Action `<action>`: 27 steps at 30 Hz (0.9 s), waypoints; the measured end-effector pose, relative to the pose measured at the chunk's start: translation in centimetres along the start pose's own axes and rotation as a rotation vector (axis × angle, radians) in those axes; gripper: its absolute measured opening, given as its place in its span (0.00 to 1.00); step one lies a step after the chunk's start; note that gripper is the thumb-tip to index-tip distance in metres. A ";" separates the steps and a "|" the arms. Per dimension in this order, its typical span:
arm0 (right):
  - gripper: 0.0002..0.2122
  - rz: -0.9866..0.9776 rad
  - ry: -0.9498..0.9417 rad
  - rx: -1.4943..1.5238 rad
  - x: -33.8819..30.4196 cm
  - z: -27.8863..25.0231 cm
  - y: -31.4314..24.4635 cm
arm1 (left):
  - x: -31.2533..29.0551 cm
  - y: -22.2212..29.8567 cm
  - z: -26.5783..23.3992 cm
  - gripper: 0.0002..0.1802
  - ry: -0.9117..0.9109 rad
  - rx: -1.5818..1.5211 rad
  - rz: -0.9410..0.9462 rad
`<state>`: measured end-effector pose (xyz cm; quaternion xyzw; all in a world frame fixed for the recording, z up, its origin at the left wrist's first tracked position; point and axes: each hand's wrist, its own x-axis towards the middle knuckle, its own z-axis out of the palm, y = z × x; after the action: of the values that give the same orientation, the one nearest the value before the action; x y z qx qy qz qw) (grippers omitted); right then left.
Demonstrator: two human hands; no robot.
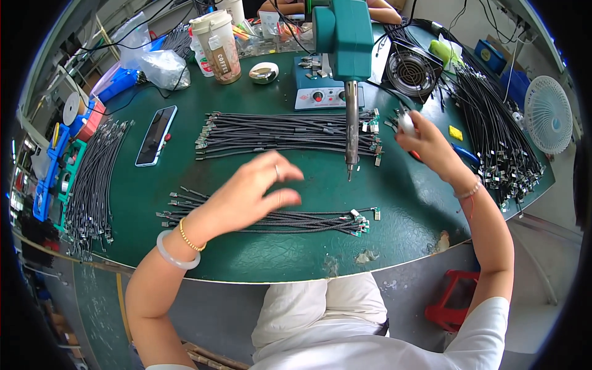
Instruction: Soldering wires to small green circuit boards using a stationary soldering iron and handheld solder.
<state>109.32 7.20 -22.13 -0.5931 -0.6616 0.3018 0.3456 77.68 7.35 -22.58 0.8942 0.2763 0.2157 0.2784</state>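
Note:
My left hand (250,191) hovers over the table with its fingers apart and nothing in them. Beneath and beside it lies a near row of black braided cables (308,221), with small green boards at their right ends. My right hand (435,148) is closed round a small white bottle (406,123) with a thin tip, at the right of the soldering machine. The machine's metal iron (351,126) points straight down between the hands. Farther back, a second row of black cables (271,132) lies across the table, its board ends behind and beside the iron.
A control box (327,97) stands behind the iron, with a fan (412,71) to its right. Cable piles lie at the right (493,135) and left (92,185). A phone (156,137), paper cup (216,49) and yellow sponge (455,132) are on the green table.

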 end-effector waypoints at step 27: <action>0.10 -0.161 0.126 -0.240 8.8 4.8 7.0 | 8.9 -11.7 4.1 0.08 0.042 0.457 0.147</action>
<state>108.94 16.82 -29.67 -0.5931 -0.7154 0.1540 0.3359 82.23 19.35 -30.76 0.9470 0.2580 0.1858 0.0466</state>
